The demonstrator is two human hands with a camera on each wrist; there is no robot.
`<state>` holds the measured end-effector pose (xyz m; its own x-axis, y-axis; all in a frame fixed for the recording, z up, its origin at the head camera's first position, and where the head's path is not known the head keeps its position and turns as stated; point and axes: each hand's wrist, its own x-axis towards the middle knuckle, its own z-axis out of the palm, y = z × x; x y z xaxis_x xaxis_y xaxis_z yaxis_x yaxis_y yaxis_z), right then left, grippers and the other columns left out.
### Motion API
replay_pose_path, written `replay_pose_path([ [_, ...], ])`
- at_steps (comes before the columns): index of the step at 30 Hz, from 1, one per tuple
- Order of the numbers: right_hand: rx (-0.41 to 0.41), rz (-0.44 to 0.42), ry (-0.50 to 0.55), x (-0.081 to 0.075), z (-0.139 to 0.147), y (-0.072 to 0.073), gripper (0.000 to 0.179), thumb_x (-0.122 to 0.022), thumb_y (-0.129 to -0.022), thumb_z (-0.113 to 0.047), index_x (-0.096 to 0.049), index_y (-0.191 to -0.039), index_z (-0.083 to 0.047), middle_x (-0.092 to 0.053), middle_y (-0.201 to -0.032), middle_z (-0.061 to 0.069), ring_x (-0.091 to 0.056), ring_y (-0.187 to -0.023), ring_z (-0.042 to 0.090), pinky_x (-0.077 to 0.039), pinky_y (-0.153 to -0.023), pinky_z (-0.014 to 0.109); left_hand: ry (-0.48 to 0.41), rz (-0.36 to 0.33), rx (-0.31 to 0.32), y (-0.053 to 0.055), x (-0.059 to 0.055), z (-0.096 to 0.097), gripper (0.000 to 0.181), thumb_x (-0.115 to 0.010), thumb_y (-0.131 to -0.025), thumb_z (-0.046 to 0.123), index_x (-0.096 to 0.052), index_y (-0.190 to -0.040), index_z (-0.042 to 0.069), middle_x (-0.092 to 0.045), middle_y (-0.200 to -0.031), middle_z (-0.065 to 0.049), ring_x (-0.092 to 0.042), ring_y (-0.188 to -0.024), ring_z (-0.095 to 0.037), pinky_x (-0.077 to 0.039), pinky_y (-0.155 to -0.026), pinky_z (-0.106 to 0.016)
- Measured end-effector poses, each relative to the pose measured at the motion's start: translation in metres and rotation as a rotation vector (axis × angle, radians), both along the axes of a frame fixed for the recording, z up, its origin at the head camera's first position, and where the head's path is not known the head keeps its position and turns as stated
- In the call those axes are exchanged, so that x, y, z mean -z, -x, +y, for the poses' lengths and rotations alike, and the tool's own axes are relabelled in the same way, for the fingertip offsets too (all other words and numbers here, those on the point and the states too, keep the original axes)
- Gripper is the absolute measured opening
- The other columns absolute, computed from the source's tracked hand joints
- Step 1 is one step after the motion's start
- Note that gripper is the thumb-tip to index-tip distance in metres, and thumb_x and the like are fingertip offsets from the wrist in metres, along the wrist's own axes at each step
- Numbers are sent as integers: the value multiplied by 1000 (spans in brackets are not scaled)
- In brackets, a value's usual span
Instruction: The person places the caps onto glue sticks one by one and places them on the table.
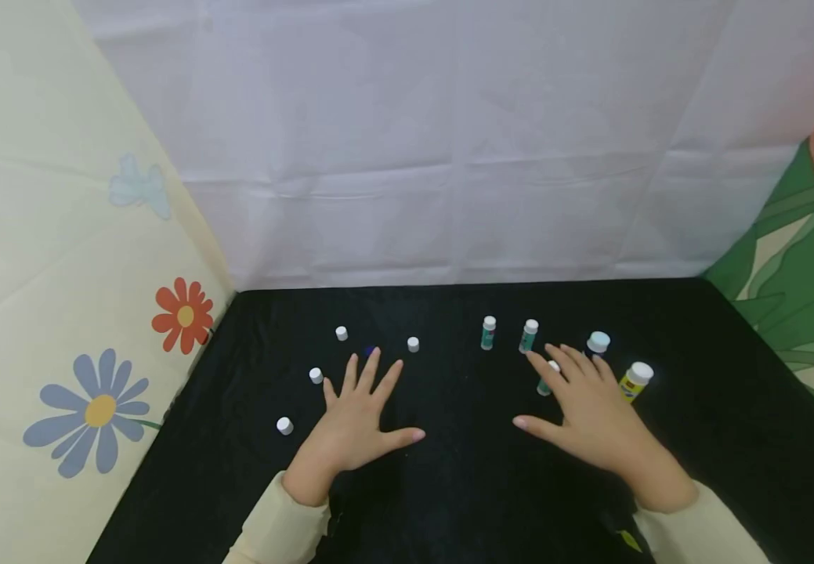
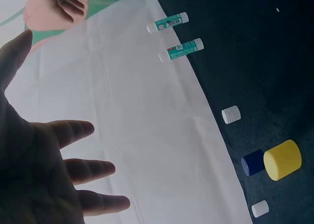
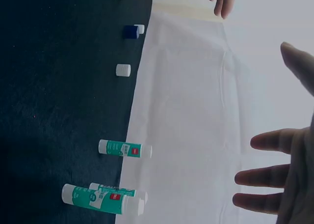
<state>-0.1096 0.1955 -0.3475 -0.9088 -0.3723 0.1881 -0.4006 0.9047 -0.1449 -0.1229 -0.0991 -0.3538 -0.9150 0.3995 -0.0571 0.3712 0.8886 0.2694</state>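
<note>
Makeshift cloth-draped booth, room type unclear: black-covered counter [image 1: 463, 478], creased white cloth [image 1: 449, 117] at twelve o'clock, flower-print sheet [image 1: 26, 258] at nine, leafy-print sheet [image 1: 801, 270] at three.

Smooth plastic glue sticks [image 3: 125, 149], ridged white plastic caps [image 2: 231, 115] and a smooth, matt yellow plastic lid [image 2: 283, 160] contrast with dull black cloth [image 1: 463, 439], a creased, matt white fabric sheet [image 1: 378, 117] and matt cloth sleeves [image 1: 280, 523].

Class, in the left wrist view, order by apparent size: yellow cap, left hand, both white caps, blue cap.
1. Left hand
2. Yellow cap
3. Blue cap
4. Upper white cap, lower white cap: alike, unranked
</note>
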Motion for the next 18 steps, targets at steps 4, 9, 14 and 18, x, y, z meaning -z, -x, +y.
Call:
replay_pose_path([
  [4,7,10,6,1,3,0,83,-48,-73,-63,-35,-130,-4,-32,-129,24,-25,-117,41,-17,-88,60,-13,-12,-2,1,2,-1,90,-40,-67,74,-14,-139,25,-1,-143,-8,4,-126,-38,-6,-87,-66],
  [9,11,17,9,1,6,-1,82,-49,-73,-62,-36,-129,-3,-33,-128,24,-26,-116,41,-19,-88,59,-30,-24,-4,2,4,-2,90,-41,-68,73,-15,-139,24,-2,-143,-9,2,-126,-38,-9,-87,-66],
  [14,20,17,20,1,9,-2,82,-50,-74,-60,-35,-129,-2,-33,-128,25,-27,-115,41,-20,-88,59,-33,-36,-4,3,6,-2,90,-41,-68,72,-15,-139,24,-2,-143,-9,0,-126,-39,-12,-88,-65],
  [18,32,16,25,2,11,-2,82,-50,-74,-60,-34,-130,-2,-33,-127,25,-27,-115,42,-20,-88,58,-40,-45,-6,3,6,-2,89,-43,-69,71,-16,-139,23,-2,-143,-9,0,-126,-39,-12,-88,-64],
])
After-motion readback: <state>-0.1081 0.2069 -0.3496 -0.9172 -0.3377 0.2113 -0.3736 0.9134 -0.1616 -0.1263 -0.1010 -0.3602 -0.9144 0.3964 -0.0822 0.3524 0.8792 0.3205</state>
